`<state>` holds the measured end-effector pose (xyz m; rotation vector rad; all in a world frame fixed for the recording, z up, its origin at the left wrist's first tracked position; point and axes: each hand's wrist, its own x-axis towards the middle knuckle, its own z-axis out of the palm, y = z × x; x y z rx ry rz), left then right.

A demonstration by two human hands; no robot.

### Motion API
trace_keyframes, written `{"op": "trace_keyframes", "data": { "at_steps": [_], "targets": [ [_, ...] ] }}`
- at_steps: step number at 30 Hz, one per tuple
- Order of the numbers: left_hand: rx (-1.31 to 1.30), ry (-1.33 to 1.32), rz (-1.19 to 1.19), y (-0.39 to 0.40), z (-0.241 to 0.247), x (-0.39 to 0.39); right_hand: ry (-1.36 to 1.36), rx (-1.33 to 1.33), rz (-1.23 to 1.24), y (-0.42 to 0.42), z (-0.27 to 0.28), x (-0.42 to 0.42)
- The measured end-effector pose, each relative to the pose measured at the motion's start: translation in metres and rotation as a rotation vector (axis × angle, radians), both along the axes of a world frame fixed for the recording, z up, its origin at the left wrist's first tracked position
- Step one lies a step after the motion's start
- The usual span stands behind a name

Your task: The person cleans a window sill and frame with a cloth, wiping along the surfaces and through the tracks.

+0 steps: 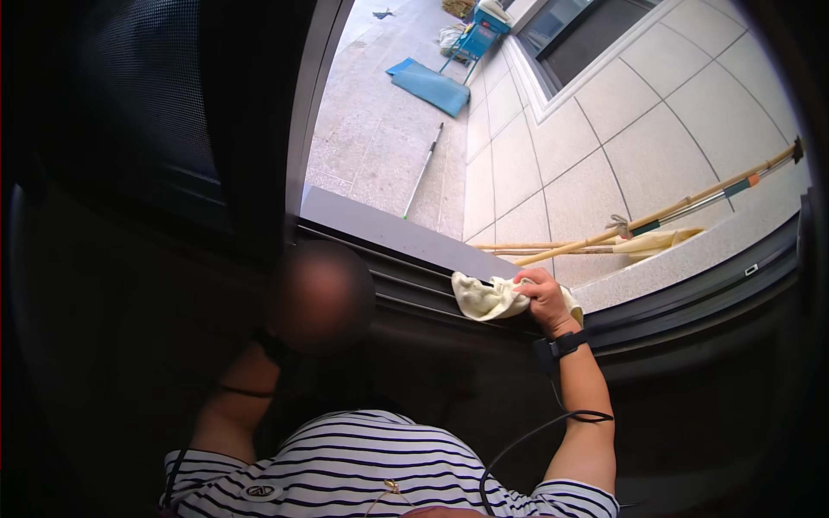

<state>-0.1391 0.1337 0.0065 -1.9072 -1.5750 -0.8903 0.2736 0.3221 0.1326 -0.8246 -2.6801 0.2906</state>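
My right hand (544, 296) grips a pale yellow cloth (486, 299) at the dark sliding-window track (414, 285). Part of the cloth hangs to the left over the grooves, and another bit shows behind my wrist. A dark blur covers my left hand (317, 294), which is by the left end of the track near the window frame's upright (311, 116). Its fingers cannot be made out. Both wrists wear black bands, and a black cable runs from the right one.
Beyond the grey sill (388, 226), a pole (424, 171) and a blue mat (431, 87) lie on the paving. Bamboo poles (576, 243) lean by the tiled wall (583, 175). Farther off stands a blue metal stand (482, 35). A dark mesh screen (155, 84) is at the left.
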Motion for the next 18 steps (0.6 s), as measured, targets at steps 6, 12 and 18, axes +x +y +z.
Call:
{"op": "trace_keyframes", "data": {
  "at_steps": [6, 12, 18],
  "targets": [
    [0.004, -0.037, -0.033, 0.007, -0.008, -0.001, 0.243, 0.218, -0.273, 0.090, 0.075, -0.068],
    [-0.003, -0.152, -0.045, -0.008, -0.041, -0.014, 0.487, -0.220, 0.385, 0.148, 0.084, -0.337],
    [0.164, 0.269, -0.096, -0.010, 0.022, -0.030, 0.353, -0.539, 0.909, 0.082, -0.008, -0.573]
  ]
}}
